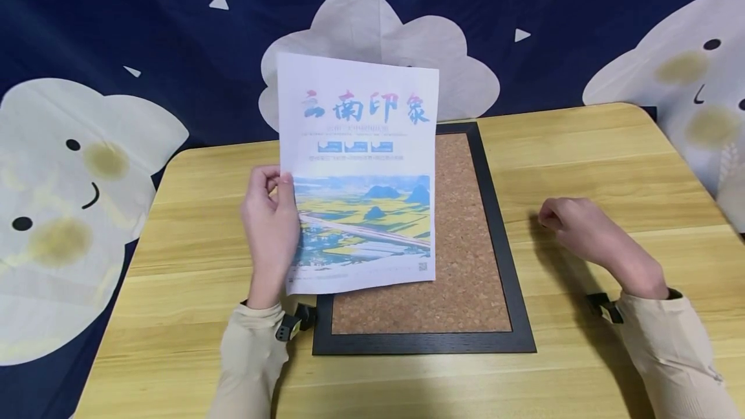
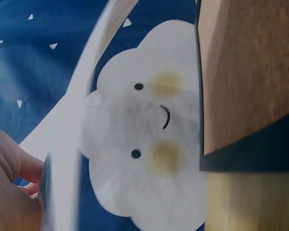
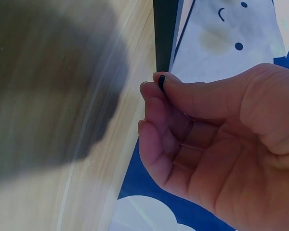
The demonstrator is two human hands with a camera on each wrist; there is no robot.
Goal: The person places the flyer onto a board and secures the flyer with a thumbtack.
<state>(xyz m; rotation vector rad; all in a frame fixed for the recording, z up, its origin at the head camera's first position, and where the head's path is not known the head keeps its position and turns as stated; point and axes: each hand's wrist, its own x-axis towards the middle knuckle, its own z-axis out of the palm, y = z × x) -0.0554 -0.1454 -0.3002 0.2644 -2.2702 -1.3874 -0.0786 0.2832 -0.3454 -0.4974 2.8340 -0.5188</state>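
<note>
My left hand grips a printed poster by its left edge and holds it upright, thumb on the front. The poster shows coloured characters above a landscape photo. It stands over the left part of a cork board in a black frame, which lies flat on the wooden table. My right hand hovers right of the frame with its fingers curled. In the right wrist view its thumb and forefinger pinch a small black piece. The left wrist view shows the poster's white edge beside my left hand.
A dark blue cloth with white smiling clouds hangs behind and around the table. Bare wood lies on either side of the frame and along the front edge. The table's right corner is rounded.
</note>
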